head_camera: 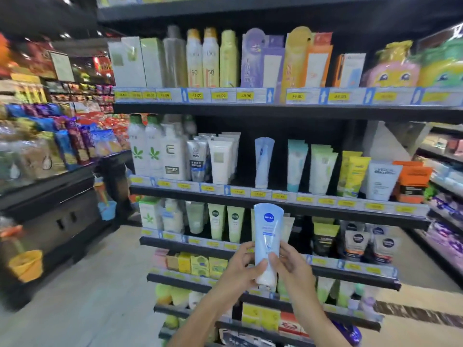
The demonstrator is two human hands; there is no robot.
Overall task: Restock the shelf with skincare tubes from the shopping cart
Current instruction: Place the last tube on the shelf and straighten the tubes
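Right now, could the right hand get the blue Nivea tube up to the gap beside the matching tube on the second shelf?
Probably yes. The right hand and left hand hold the Nivea tube upright before the shelves, and nothing blocks the gap beside the matching tube.

A tube (267, 242) is held before the shelf (275, 196) at lower centre, between the left hand (240, 267) and right hand (292, 262).

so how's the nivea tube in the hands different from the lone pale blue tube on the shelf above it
The held Nivea tube shows its front, with a round dark blue logo; the shelf tube shows no readable logo. The held one is gripped near its white cap by the left hand and right hand; the shelf one stands alone, leaning slightly. Both are pale blue, cap down.
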